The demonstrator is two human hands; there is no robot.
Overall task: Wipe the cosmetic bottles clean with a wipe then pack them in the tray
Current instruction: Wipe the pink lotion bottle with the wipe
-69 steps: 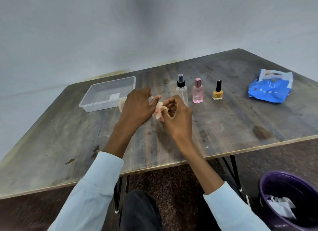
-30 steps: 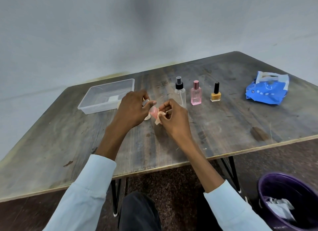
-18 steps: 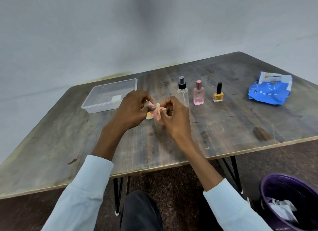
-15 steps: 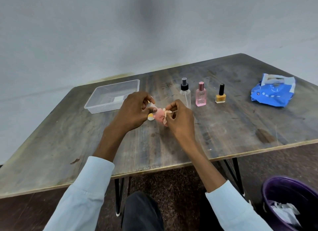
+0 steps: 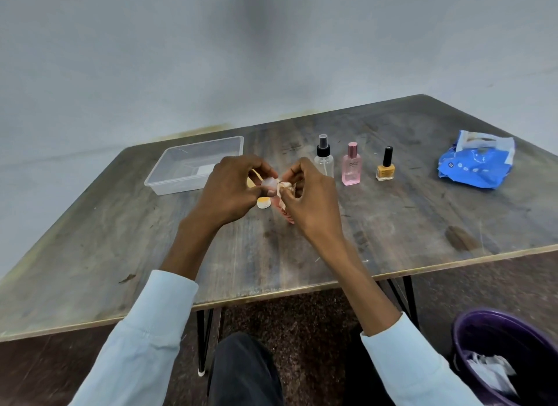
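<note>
My left hand (image 5: pixel 229 194) pinches the clear-capped end of a small pink bottle (image 5: pixel 269 182) above the table's middle. My right hand (image 5: pixel 311 203) presses a crumpled pale wipe (image 5: pixel 284 190) against that bottle; its pink body pokes out below my right fingers. A clear spray bottle (image 5: pixel 324 162), a pink perfume bottle (image 5: pixel 351 167) and a yellow nail polish bottle (image 5: pixel 385 170) stand upright in a row to the right, just behind my right hand. The clear plastic tray (image 5: pixel 181 182) sits at the back left, with only a white label showing inside.
A small round yellow-topped item (image 5: pixel 263 202) lies on the wooden table (image 5: pixel 151 254) under my hands. A blue pack of wipes (image 5: pixel 475 165) lies at the far right. A purple bin (image 5: pixel 471 330) with used wipes stands on the floor at the lower right.
Both hands stayed together over the table's middle, turning the pink bottle and rubbing it with the wipe. The bottle's pink body now points down toward me. Everything else stays put.
</note>
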